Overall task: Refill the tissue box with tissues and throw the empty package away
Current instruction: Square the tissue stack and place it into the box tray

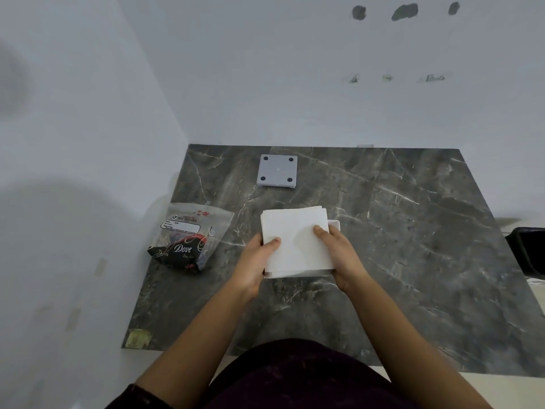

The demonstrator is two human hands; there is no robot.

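Tissues [296, 240] between left hand [253, 262] and right hand [342, 256].

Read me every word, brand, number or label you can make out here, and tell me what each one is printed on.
"Dove": white script on the dark lower part of the plastic tissue package.
"TISSUES": small print near the top of that package; the word before it is too blurred to read.
White label below it: several lines, too small to read.
Yellowish sticker at the countertop's near left corner: unreadable.
Tissue stack, grey square lid: no text.
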